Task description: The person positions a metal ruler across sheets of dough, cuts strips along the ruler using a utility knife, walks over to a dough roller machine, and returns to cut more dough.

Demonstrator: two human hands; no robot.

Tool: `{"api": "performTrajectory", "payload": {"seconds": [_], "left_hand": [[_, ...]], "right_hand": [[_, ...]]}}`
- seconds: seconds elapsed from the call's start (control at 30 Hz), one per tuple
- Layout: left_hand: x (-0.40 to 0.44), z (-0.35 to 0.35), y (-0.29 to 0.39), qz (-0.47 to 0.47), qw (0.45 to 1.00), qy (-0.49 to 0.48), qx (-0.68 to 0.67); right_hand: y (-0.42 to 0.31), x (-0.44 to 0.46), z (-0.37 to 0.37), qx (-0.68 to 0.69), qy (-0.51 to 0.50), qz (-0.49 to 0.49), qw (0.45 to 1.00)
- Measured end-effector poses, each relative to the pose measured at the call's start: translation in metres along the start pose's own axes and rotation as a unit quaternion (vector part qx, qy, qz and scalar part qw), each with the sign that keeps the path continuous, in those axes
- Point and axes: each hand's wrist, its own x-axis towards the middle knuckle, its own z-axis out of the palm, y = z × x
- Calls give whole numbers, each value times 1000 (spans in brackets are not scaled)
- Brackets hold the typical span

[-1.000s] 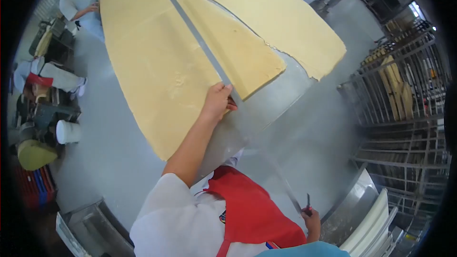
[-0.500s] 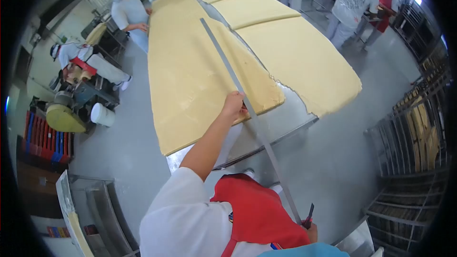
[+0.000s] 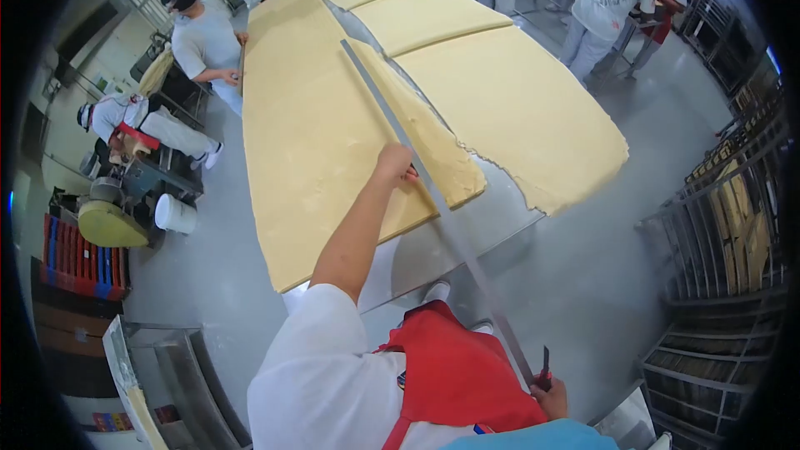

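Note:
My left hand (image 3: pixel 395 162) is closed around the middle of a long metal straightedge (image 3: pixel 457 237). The far half of the straightedge slants over a large sheet of yellow dough (image 3: pixel 304 133), close to its right edge. Its near end runs down past the table (image 3: pixel 502 187) to my right hand (image 3: pixel 552 400). That hand is closed on a cutter knife (image 3: pixel 546 367) whose dark blade points up, beside the straightedge's end. A narrow flap of dough (image 3: pixel 442 154) lies to the right of the straightedge. Across a gap of bare metal, a second dough sheet (image 3: pixel 517 108) has a ragged near edge.
A co-worker (image 3: pixel 204 46) stands at the table's left side, hands by its edge. Another person (image 3: pixel 142 125) bends over equipment farther left, near a white bucket (image 3: pixel 176 213). More people work at the back right. Metal racks (image 3: pixel 708 333) stand on the right.
The view has shifted slightly. My left hand and the straightedge sit a little farther left and higher in view. Both hands keep their hold.

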Motion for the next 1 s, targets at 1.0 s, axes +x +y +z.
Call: {"api": "performTrajectory", "payload": {"seconds": [1.0], "left_hand": [[69, -36, 23, -29, 995, -38, 86]], "right_hand": [[-55, 17, 46, -51, 1, -28, 998]]}}
